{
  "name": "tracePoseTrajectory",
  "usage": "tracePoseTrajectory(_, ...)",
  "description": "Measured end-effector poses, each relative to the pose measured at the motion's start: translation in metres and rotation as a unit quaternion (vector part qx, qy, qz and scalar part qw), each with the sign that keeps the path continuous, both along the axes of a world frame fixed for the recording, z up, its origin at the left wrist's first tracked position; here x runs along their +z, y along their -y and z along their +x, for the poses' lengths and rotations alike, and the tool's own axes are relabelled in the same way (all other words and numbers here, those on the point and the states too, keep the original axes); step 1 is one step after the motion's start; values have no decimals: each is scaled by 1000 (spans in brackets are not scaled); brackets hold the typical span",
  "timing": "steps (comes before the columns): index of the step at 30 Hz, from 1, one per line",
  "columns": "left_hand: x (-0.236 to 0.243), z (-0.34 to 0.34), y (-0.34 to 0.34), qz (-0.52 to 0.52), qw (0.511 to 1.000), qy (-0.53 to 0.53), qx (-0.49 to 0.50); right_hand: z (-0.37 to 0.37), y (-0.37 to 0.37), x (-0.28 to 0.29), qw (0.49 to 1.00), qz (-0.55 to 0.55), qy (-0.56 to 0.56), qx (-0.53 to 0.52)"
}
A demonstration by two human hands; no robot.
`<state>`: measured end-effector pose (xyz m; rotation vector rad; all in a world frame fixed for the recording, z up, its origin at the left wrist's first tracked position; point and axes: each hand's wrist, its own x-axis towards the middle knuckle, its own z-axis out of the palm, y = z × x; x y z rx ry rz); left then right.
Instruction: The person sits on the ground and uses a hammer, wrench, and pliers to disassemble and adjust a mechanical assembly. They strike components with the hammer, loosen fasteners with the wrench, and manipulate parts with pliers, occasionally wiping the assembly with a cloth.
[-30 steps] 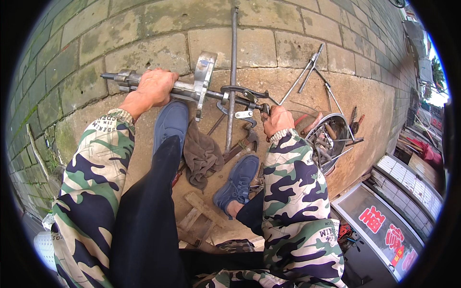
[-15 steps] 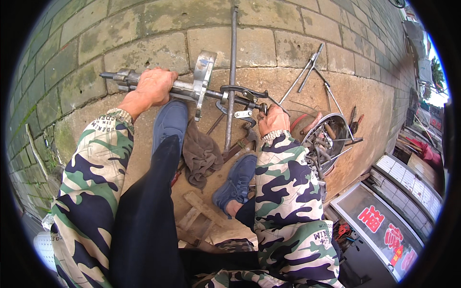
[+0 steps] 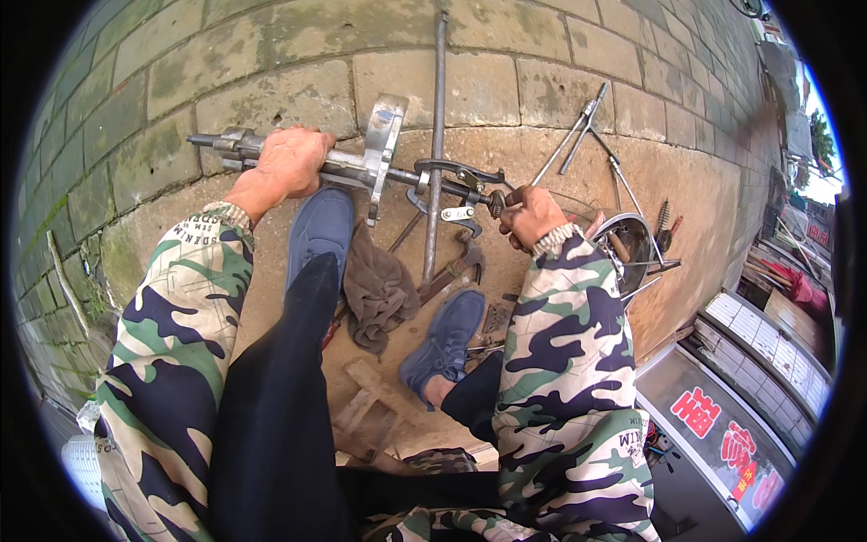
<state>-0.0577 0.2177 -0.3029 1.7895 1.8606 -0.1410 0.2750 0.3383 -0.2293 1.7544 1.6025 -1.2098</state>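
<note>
A long metal shaft assembly [image 3: 348, 164] with a flat grey bracket plate [image 3: 384, 144] lies slanted across the top of my view. My left hand [image 3: 291, 163] is wrapped round its thick left part. Toward its right end are a black curved lever piece and a dark threaded rod with a knobbed end [image 3: 495, 202]. My right hand [image 3: 533, 217] is just beyond that end, fingers curled together. Whatever it holds, if anything, is hidden. A long steel bar [image 3: 438, 117] lies by the rod, partly crossed by the lever piece.
A brown rag [image 3: 379, 294] and a hammer [image 3: 465, 266] lie between my shoes. To the right are a T-shaped wrench [image 3: 582, 126] and a round metal basin [image 3: 646, 237] of tools and parts. A wooden stool-like piece [image 3: 375, 397] sits near me. A signboard [image 3: 713, 425] stands lower right.
My right hand has moved right, off the knobbed end of the rod, and its forearm now covers part of the basin. The left hand and the shaft assembly stay in place.
</note>
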Motion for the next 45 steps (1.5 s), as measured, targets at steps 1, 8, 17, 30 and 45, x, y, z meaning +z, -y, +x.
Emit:
tracePoseTrajectory(1,-2,2,-3,3,1000,5,-4,7,3,9,998,34,4,44)
tracePoseTrajectory(8,3,4,-6,-3,1000,5,-9,10,34,16,944,282,-28,166)
tracePoseTrajectory(17,-2,5,-7,-1,1000,-3,-12,10,21,-38,965,196,52,164)
tracePoseTrajectory(30,1,4,-7,-10,1000,7,-9,22,39,-16,973,226,13,42)
tracePoseTrajectory(45,4,4,-6,-20,1000,0,-7,5,33,-24,963,236,42,125)
